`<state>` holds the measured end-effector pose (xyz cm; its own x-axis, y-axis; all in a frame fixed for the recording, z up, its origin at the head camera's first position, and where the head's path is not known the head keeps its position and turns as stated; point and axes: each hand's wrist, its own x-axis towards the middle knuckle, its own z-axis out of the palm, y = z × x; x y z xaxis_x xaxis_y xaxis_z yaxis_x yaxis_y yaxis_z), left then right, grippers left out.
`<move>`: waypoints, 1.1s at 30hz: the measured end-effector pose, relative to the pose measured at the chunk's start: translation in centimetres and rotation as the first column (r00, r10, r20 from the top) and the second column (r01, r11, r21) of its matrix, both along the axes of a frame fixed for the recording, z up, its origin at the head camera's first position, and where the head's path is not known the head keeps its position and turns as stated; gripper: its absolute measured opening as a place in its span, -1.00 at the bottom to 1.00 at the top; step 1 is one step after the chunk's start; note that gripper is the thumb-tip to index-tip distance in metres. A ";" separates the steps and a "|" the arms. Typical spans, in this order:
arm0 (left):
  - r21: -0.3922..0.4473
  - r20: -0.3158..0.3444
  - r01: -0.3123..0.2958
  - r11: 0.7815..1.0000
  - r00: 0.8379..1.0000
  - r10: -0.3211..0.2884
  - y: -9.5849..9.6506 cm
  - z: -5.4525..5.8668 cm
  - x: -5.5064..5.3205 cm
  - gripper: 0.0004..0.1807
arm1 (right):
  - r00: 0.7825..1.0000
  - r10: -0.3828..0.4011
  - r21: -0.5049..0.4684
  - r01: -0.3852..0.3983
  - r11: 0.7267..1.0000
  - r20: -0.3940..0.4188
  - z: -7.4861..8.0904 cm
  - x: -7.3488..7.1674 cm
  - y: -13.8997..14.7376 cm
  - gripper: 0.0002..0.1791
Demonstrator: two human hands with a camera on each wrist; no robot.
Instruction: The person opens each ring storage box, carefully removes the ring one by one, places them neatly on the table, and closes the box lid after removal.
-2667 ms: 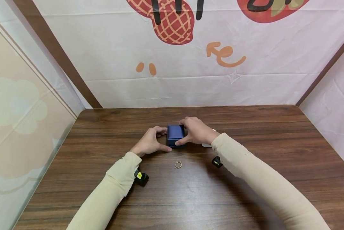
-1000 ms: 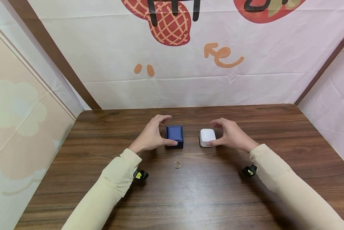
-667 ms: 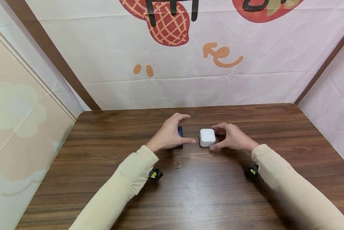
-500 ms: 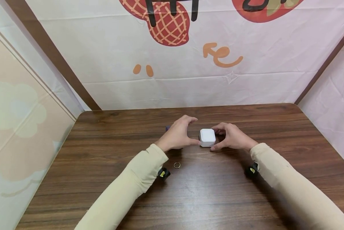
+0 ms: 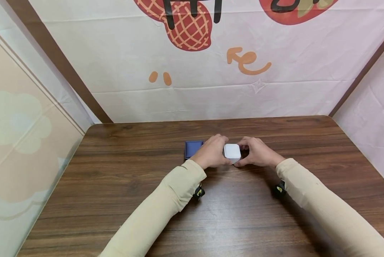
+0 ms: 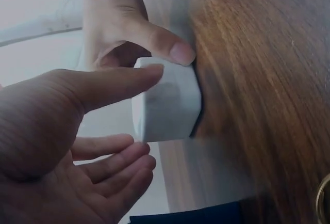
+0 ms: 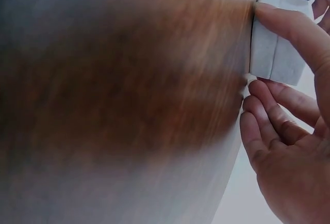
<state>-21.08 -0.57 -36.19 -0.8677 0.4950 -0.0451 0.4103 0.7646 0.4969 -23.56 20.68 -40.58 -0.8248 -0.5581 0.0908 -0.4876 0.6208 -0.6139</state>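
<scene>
A small white ring box (image 5: pixel 232 151) sits on the table between both hands, a seam running round its side in the right wrist view. My left hand (image 5: pixel 212 152) holds it from the left, thumb across the front and fingers round the back. From the right, my right hand (image 5: pixel 259 152) pinches it low, its thumb (image 7: pixel 289 25) near the tabletop. Just left of my left hand stands a blue box (image 5: pixel 193 148), partly covered by that hand. A gold ring (image 6: pixel 318 201) shows at the edge of the left wrist view; the left arm hides it in the head view.
The brown wooden table (image 5: pixel 140 200) carries these things. A printed white cloth (image 5: pixel 131 53) hangs behind its far edge, with further cloth panels at the left and right. Black cameras are strapped at both wrists.
Both hands were at the blue box at first. The right hand went over to the white ring box, then the left hand moved right and took hold of it too.
</scene>
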 end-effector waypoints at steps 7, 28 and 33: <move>0.013 0.014 -0.036 0.999 0.999 0.035 0.5 -0.7 -0.4 -0.54 | 1.000 0.006 0.006 -0.006 1.000 0.021 -0.1 -0.2 0.1 -0.46; 0.173 0.324 0.010 0.985 0.944 -0.066 -0.7 0.4 -2.9 -0.78 | 0.988 -0.027 -0.001 0.027 1.000 0.152 0.0 -0.7 -0.1 -0.42; 0.196 0.407 -0.068 0.978 0.913 -0.018 -0.7 0.7 -3.5 -0.70 | 0.984 -0.052 0.018 0.049 0.999 0.168 0.1 -0.8 -0.2 -0.49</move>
